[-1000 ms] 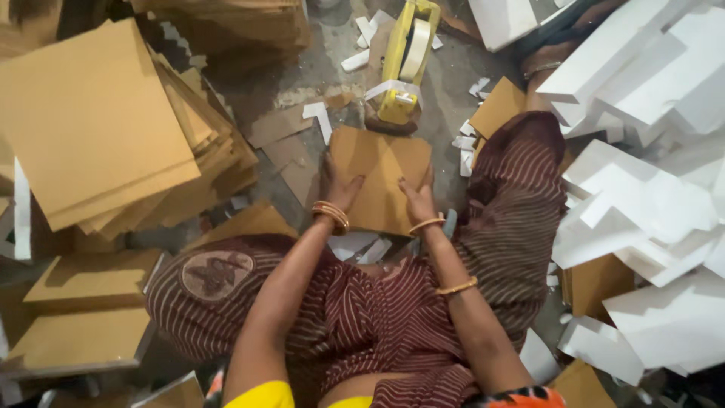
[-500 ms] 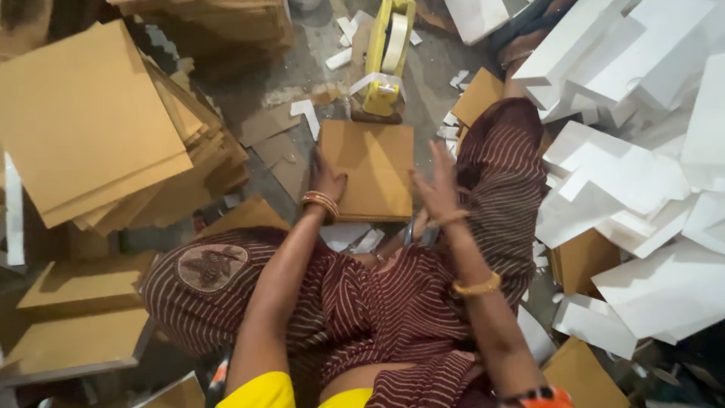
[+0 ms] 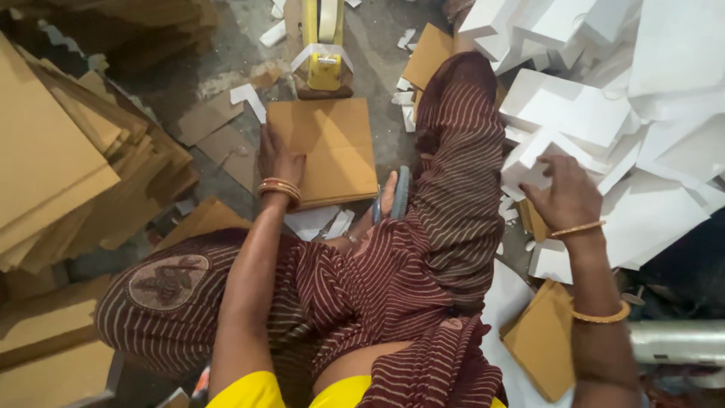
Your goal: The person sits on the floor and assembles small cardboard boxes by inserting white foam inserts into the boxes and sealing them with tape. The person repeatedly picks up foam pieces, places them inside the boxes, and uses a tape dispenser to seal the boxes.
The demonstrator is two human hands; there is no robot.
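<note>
I sit on the floor in striped maroon cloth. A flat brown cardboard piece (image 3: 326,148) lies on the floor in front of me. My left hand (image 3: 279,160) rests flat on its left edge, fingers spread. My right hand (image 3: 563,193) has reached to the right and touches the pile of white paper sheets (image 3: 604,113), fingers curled on a sheet's edge; whether it grips it is unclear. A yellow tape dispenser (image 3: 323,47) stands just beyond the cardboard.
A tall stack of brown cardboard sheets (image 3: 68,159) fills the left side. More brown pieces (image 3: 545,341) lie by my right knee. White scraps (image 3: 251,97) litter the grey floor. A shiny metal tube (image 3: 676,341) lies at the right edge.
My right hand left the cardboard piece and swung right to the white paper pile. My left hand stayed on the cardboard. The view shifted closer and rightward.
</note>
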